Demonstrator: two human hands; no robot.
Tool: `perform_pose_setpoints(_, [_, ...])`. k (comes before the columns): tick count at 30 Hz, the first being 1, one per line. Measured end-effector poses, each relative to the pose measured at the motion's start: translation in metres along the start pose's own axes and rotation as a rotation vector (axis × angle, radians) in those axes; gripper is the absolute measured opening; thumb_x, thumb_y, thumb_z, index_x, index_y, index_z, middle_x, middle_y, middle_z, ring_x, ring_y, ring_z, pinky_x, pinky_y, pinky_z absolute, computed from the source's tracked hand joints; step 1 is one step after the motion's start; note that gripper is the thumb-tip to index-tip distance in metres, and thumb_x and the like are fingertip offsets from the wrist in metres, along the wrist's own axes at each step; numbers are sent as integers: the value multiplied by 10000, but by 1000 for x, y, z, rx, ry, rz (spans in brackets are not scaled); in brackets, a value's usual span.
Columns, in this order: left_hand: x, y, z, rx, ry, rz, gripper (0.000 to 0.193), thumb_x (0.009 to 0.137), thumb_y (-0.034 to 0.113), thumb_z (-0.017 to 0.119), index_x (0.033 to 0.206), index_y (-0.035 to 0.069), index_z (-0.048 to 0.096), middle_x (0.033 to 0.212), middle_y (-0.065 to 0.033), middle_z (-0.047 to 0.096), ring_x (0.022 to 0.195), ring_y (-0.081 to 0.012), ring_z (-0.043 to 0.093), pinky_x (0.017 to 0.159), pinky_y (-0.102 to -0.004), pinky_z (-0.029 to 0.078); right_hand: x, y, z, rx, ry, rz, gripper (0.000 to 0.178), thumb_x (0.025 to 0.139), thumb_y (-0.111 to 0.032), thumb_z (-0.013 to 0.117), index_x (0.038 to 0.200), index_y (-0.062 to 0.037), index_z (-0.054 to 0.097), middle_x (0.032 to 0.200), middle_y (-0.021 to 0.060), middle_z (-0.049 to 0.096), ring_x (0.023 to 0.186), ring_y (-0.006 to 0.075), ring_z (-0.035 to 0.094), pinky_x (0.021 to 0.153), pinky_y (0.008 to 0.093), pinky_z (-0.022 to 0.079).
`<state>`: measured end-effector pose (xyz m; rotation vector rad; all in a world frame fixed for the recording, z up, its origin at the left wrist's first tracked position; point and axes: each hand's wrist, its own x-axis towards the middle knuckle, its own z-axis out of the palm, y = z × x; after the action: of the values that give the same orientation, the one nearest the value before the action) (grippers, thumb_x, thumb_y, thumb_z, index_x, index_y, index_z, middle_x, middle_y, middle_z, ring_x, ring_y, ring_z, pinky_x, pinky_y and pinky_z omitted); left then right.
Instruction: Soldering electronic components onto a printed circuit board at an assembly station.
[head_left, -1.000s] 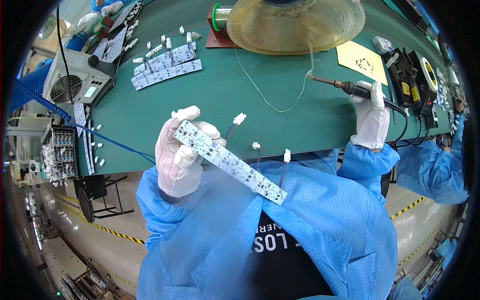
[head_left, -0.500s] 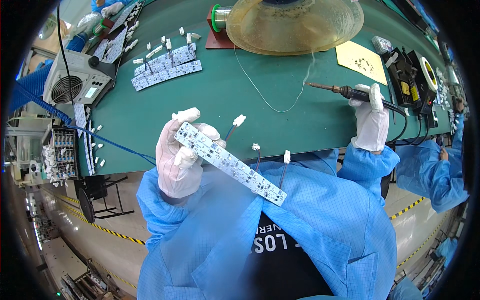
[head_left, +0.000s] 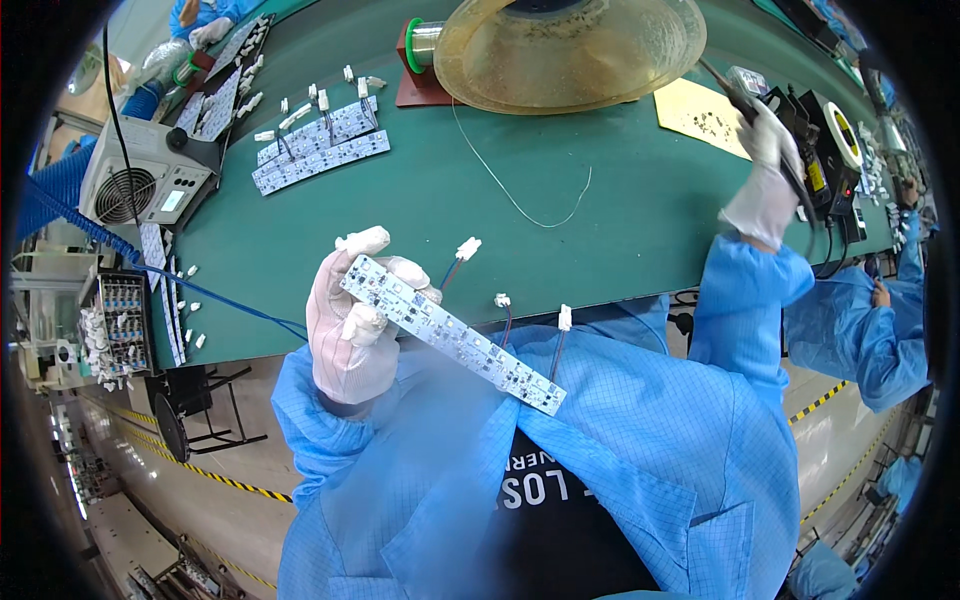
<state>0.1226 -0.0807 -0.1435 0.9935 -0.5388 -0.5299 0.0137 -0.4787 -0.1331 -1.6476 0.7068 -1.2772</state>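
My left hand (head_left: 355, 325), in a pale glove, grips one end of a long white circuit board (head_left: 455, 335). The board slants down to the right in front of my body. Short wires with white connectors (head_left: 467, 249) stick out along its far side. At the right, my gloved right hand (head_left: 768, 160) is closed round a soldering iron (head_left: 742, 100), blurred by motion. The iron's tip points away toward the yellow sheet (head_left: 697, 118) with dark specks on it. A thin strand of solder wire (head_left: 520, 208) curves over the green mat, its free end upright.
A solder spool (head_left: 424, 46) on a red-brown stand sits beside a large yellowed fume hood (head_left: 570, 60). More boards with connectors (head_left: 320, 147) lie at the back left, near a grey-white machine (head_left: 140, 175). A black soldering station (head_left: 835, 150) stands at the right.
My right hand has carried the soldering iron away from the solder wire's end, rightward and farther back. The left hand still holds the board in nearly the same place; the smoke is gone.
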Motion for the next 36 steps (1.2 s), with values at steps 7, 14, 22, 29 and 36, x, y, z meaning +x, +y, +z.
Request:
perform_pose_setpoints(7, [-4, 3, 2, -2, 31, -33, 684, 808, 343, 751, 1329, 45, 423, 1016, -142, 637, 891, -259, 653, 799, -381, 546, -9, -4, 5, -21, -212, -125, 304, 912, -233, 586, 1102, -7, 658, 1032, 109, 676, 1002, 188, 621, 933, 294, 432])
perform_pose_setpoints(14, [-3, 4, 2, 9, 34, -43, 690, 804, 353, 752, 1324, 43, 420, 1012, -146, 639, 894, -265, 656, 803, -392, 555, -28, -14, -23, 31, 207, 158, 397, 918, -332, 588, 980, 45, 693, 841, 133, 665, 754, 180, 588, 774, 275, 446])
perform_pose_setpoints(22, [-2, 3, 5, 14, -7, -28, 672, 822, 355, 733, 1329, 49, 414, 1015, -144, 641, 898, -263, 656, 809, -395, 557, -65, -25, -17, 258, -123, 215, 442, 945, -358, 538, 901, 63, 664, 716, 120, 627, 664, 180, 558, 717, 297, 429])
perform_pose_setpoints(29, [-4, 5, 4, 1, -11, -20, 657, 826, 332, 734, 1328, 49, 417, 1022, -154, 638, 914, -268, 653, 809, -397, 556, -68, -23, -9, 271, -184, 265, 443, 946, -361, 540, 911, 62, 666, 696, 115, 621, 662, 175, 547, 741, 297, 422])
perform_pose_setpoints(36, [-3, 5, 4, -16, -30, 9, 656, 825, 307, 735, 1336, 50, 414, 1029, -157, 637, 915, -275, 653, 810, -399, 555, -68, -16, -8, 280, -225, 263, 433, 933, -359, 576, 922, 66, 657, 776, 138, 640, 648, 169, 547, 664, 282, 430])
